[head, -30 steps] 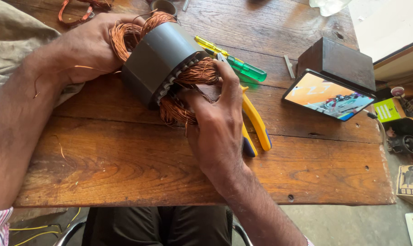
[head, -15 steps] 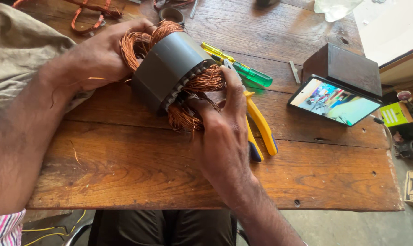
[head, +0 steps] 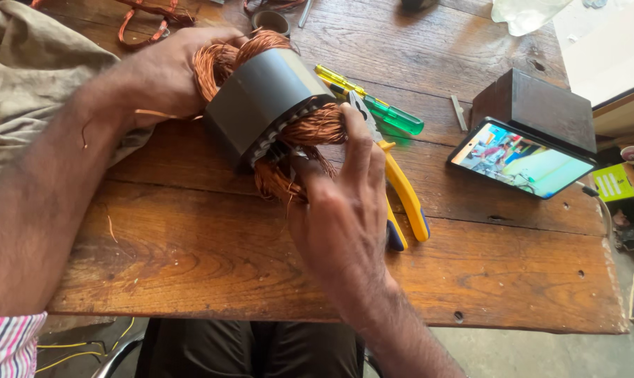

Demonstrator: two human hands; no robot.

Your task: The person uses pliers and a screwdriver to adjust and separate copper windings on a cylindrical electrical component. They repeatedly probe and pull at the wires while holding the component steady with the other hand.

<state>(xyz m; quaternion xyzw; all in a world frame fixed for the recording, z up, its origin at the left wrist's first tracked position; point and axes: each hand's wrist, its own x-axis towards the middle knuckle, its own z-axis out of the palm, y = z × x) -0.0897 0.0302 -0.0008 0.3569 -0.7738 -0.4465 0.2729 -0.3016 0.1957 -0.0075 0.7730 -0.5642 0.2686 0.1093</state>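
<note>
A grey motor stator (head: 261, 105) is lying on its side toward the back left of the worn wooden table (head: 191, 259), tilted so that one open end is facing the person. Its body is showing as a smooth, dark grey steel block with rounded corners, and along the near rim a row of pale slot edges is catching the light. Bundles of bare copper winding (head: 317, 127) are spilling out of both ends, bright orange-brown, some strands fraying loose below the near end. The left hand (head: 166, 73) is wrapping around the far end, fingers closed over the copper coils there. The right hand (head: 345, 210) is pressing against the near end, its fingers curled together and pinching into the winding at the slots. Just beside the right hand, yellow-handled pliers (head: 404, 203) are lying on the table, with a green and yellow screwdriver (head: 383, 108) behind them. A phone (head: 520, 157) is leaning against a dark wooden box (head: 541, 105) to the right
</note>
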